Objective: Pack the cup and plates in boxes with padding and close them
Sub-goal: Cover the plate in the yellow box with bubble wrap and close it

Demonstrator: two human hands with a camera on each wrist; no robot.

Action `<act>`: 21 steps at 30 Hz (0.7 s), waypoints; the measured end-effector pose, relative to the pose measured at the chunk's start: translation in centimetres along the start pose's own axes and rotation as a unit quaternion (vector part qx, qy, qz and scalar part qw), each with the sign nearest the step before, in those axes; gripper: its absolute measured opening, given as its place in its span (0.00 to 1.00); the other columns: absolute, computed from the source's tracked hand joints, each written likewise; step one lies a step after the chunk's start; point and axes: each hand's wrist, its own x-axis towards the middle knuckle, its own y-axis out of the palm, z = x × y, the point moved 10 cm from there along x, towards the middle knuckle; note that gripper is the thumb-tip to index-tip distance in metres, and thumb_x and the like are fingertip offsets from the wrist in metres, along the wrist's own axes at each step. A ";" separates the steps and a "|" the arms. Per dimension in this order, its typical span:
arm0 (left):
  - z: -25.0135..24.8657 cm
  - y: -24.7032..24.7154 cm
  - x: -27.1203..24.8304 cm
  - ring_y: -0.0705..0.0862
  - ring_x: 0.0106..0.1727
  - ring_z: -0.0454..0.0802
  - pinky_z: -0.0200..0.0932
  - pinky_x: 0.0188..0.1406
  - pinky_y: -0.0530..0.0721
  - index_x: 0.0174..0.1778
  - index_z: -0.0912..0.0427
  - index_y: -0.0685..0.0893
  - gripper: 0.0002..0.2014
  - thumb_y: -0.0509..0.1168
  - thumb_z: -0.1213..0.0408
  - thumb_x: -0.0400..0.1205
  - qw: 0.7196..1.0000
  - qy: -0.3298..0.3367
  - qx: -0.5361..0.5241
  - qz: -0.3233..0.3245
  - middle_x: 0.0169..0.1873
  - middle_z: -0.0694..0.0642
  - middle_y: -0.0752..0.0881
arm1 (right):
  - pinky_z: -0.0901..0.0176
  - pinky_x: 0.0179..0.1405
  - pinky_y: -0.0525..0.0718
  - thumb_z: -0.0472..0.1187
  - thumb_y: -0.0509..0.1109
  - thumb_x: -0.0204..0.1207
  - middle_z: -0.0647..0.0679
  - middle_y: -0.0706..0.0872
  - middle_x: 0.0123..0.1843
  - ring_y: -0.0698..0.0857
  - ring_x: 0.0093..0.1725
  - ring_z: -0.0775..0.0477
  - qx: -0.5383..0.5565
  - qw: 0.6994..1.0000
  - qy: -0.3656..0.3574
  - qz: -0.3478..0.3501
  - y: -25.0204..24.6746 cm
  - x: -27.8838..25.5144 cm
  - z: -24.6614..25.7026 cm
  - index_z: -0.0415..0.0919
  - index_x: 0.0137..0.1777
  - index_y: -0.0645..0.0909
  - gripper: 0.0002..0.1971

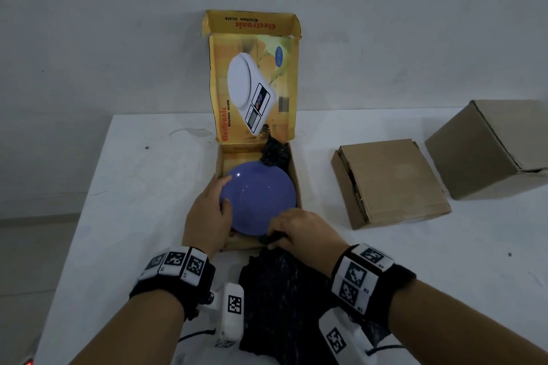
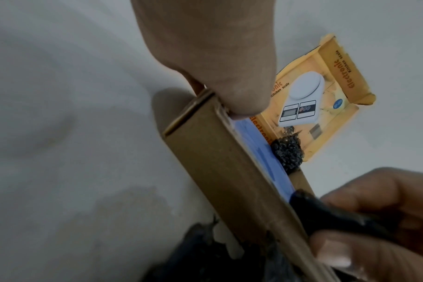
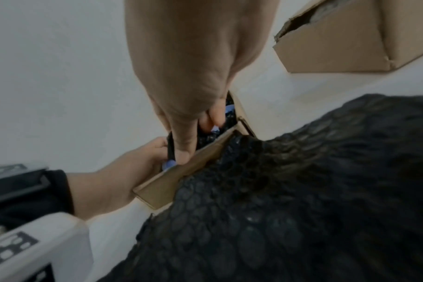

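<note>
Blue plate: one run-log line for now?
blue plate in open scale box | left hand holds rim | right hand tucks black padding

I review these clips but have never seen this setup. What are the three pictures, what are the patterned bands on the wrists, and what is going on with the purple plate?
No robot here: a person wears tracking bands and small cameras on both wrists, plus a head camera. The wide picture is the head view; the other two look along each hand. On the white table stands an open yellow kitchen-scale box with a purple plate inside. The left hand holds the plate's edge; the right hand pinches black bubble wrap at the box's near wall. Two brown cardboard boxes sit to the right.
</note>
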 end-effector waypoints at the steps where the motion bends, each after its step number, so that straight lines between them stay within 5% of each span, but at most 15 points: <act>1: 0.1 0.0 0.0 0.79 0.66 0.54 0.40 0.58 0.73 0.75 0.51 0.71 0.22 0.56 0.67 0.84 1.000 -0.002 0.000 -0.001 0.70 0.55 0.79 | 0.49 0.57 0.77 0.40 0.68 0.79 0.41 0.82 0.59 0.79 0.58 0.40 -0.007 0.999 0.005 0.037 0.6 0.0 0.0 0.37 0.59 0.83 0.12; 4: 0.1 0.1 0.1 0.78 0.67 0.55 0.43 0.61 0.74 0.76 0.50 0.70 0.23 0.56 0.67 0.84 1.000 -0.009 0.002 -0.001 0.71 0.55 0.78 | 0.51 0.58 0.75 0.39 0.60 0.84 0.40 0.75 0.63 0.77 0.56 0.41 -0.016 0.997 0.000 0.074 1.1 0.1 0.5 0.34 0.61 0.82 0.14; 11: 0.4 0.3 0.2 0.73 0.74 0.55 0.50 0.73 0.72 0.79 0.50 0.66 0.25 0.56 0.67 0.85 1.000 -0.015 -0.009 -0.002 0.76 0.54 0.72 | 0.50 0.47 0.79 0.35 0.64 0.78 0.38 0.84 0.57 0.82 0.55 0.35 -0.038 0.996 0.072 0.040 0.3 1.5 -0.1 0.40 0.60 0.76 0.11; 21: 0.2 0.2 0.2 0.73 0.73 0.57 0.50 0.71 0.72 0.78 0.51 0.67 0.23 0.56 0.66 0.85 1.000 -0.010 0.001 -0.007 0.76 0.55 0.73 | 0.48 0.58 0.76 0.29 0.60 0.77 0.41 0.78 0.62 0.76 0.59 0.37 -0.123 0.983 -0.047 0.124 2.0 0.3 0.4 0.42 0.64 0.83 0.19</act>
